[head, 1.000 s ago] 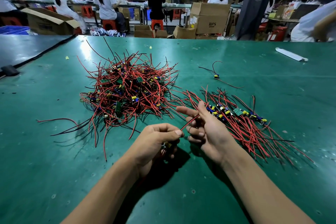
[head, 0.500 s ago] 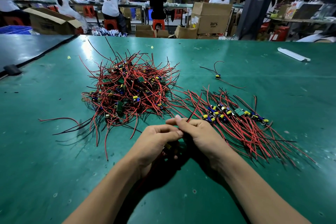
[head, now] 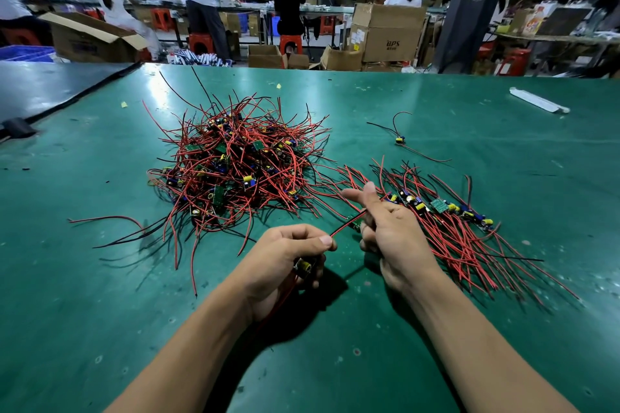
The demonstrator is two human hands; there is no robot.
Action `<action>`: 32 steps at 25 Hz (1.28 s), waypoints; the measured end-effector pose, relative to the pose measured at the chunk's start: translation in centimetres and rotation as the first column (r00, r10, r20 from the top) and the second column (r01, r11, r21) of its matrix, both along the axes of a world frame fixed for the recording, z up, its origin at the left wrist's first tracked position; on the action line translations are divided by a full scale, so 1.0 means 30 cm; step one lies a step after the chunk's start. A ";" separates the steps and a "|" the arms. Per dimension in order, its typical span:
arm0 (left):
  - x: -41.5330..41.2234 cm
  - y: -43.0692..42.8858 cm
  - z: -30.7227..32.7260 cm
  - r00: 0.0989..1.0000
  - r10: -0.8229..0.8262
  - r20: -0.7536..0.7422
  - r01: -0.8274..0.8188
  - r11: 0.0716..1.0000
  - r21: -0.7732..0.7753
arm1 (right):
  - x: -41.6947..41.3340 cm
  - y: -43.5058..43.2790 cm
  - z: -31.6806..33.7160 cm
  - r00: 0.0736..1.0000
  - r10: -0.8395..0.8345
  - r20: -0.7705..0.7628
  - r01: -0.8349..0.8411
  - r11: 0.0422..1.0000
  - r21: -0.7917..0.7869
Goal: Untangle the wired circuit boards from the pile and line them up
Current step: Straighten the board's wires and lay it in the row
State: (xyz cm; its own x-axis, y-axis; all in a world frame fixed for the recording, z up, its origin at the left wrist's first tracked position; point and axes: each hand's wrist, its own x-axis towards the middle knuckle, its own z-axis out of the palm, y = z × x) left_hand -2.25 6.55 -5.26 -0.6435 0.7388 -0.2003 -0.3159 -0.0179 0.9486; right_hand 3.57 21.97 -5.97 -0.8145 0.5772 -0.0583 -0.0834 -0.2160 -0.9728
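Left hand [head: 289, 253] tight around red wire [head: 347, 227]

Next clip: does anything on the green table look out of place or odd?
A lone wired board lies by itself on the green table, beyond the lined-up row and apart from the tangled pile, belonging to neither. A white strip lies near the far right edge. Nothing looks damaged or spilled.

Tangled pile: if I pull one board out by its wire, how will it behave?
It likely drags neighbours, since the tangled pile has red leads looping through each other. Leads look bendy but springy: many arch off the green table. Boards seem light: small, like the wired board in the left hand.
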 end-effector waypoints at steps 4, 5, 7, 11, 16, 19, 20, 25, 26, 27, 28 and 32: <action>-0.010 -0.016 0.005 0.999 -0.011 -0.042 0.011 1.000 -0.003 | 0.001 0.021 0.022 0.990 0.106 -0.096 -0.133 0.931 -0.339; -0.012 -0.020 0.007 0.999 -0.012 -0.045 0.012 1.000 -0.003 | 0.006 0.028 0.029 0.980 0.155 -0.127 -0.194 0.890 -0.413; -0.012 -0.026 0.009 0.999 -0.020 -0.048 0.020 1.000 -0.004 | 0.019 0.043 0.036 0.956 0.218 -0.196 -0.289 0.815 -0.502; -0.011 -0.029 0.011 0.998 -0.028 -0.048 0.028 1.000 -0.007 | 0.024 0.052 0.026 0.933 0.261 -0.246 -0.355 0.773 -0.526; -0.025 -0.042 0.006 1.000 -0.003 -0.004 0.003 1.000 -0.007 | 0.012 0.028 -0.008 0.989 0.137 -0.049 -0.144 0.974 -0.174; -0.031 -0.041 -0.004 1.000 0.014 0.004 -0.014 1.000 -0.009 | 0.025 0.006 -0.029 0.996 0.093 0.013 -0.093 0.995 0.030; -0.030 -0.038 -0.008 1.000 0.017 -0.009 -0.017 1.000 -0.007 | 0.030 -0.008 -0.032 0.989 0.145 0.021 -0.145 0.989 0.024; -0.026 -0.031 -0.023 0.999 0.011 -0.037 -0.011 1.000 0.000 | 0.024 -0.077 -0.027 0.951 0.300 0.072 -0.304 0.951 0.056; -0.028 -0.032 -0.023 0.999 0.006 -0.047 -0.006 1.000 -0.008 | 0.021 -0.076 -0.024 0.960 0.265 0.085 -0.271 0.961 0.058; -0.028 -0.031 -0.022 0.999 0.000 -0.052 -0.001 1.000 -0.009 | 0.019 -0.069 -0.020 0.970 0.227 0.082 -0.231 0.972 0.038; -0.028 -0.030 -0.020 0.999 -0.004 -0.053 0.004 1.000 -0.006 | 0.018 -0.061 -0.016 0.980 0.185 0.069 -0.186 0.983 0.008; -0.024 -0.033 -0.014 0.997 -0.037 -0.072 0.036 0.999 -0.017 | 0.009 -0.031 -0.005 0.999 -0.010 -0.040 0.005 0.993 -0.115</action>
State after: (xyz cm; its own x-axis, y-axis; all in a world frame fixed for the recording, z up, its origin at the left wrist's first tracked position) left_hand -2.98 5.55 -5.67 -0.6292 0.7593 -0.1659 -0.2462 0.0076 0.9692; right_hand 3.84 21.04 -6.12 -0.8131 0.5749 -0.0914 -0.1245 -0.3250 -0.9375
